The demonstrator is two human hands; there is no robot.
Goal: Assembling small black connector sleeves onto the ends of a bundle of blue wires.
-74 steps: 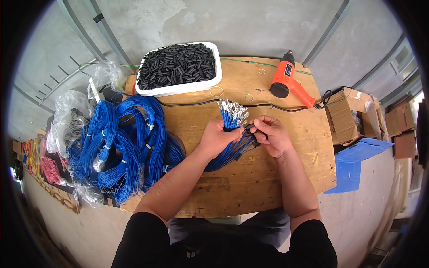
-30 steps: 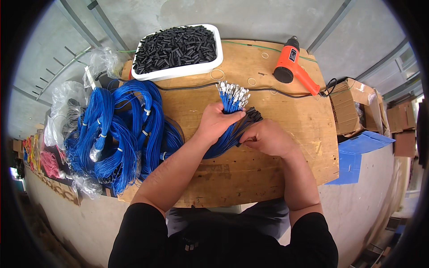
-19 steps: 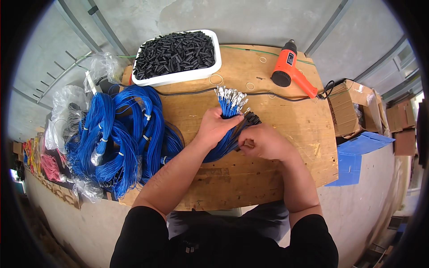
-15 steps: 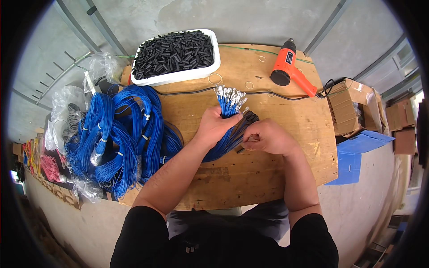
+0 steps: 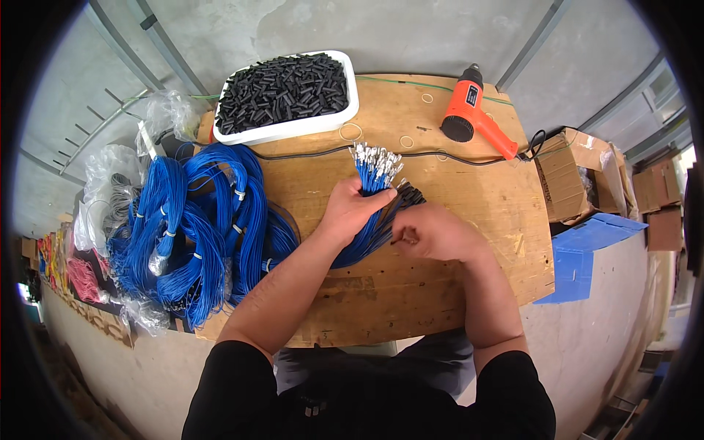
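left hand (image 5: 352, 209): clamped on bundle of blue wires (image 5: 374, 183), terminals pointing up over the tabletop (image 5: 440, 293) | right hand (image 5: 433, 233): fingers together on a black sleeve (image 5: 400, 238), now drawn lower than a second ago | sleeving appears underway

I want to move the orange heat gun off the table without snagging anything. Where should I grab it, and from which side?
Grip the heat gun by its slim orange handle, the part slanting toward the cardboard box, coming from above on the near side. The handle is narrow enough to close a hand around, while the black nozzle end is wider. Its black cord trails across the wooden table, so lift gently.
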